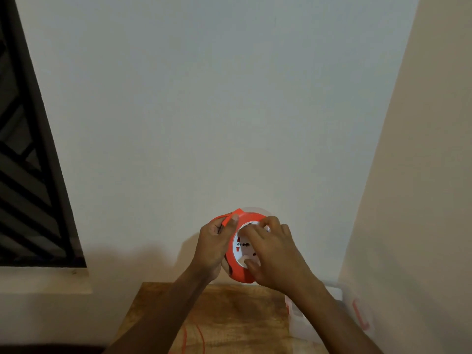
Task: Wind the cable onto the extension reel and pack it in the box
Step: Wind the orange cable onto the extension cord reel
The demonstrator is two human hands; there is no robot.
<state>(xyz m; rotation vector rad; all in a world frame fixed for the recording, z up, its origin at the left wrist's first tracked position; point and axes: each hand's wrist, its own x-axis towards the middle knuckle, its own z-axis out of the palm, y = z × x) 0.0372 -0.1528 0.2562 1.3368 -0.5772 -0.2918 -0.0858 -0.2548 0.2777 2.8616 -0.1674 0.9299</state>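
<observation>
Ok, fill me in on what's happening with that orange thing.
A person holds an orange extension reel up in front of the wall, above a wooden table. The left hand grips its rim by the orange handle; the right hand rests its fingers on the white socket face, seemingly turning it. Loose orange cable trails over the table, so winding isn't finished. A white box sits at the table's right edge, not yet packed.

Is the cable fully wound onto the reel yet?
No. Orange cable lies loose on the wooden table below the hand-held reel.
</observation>
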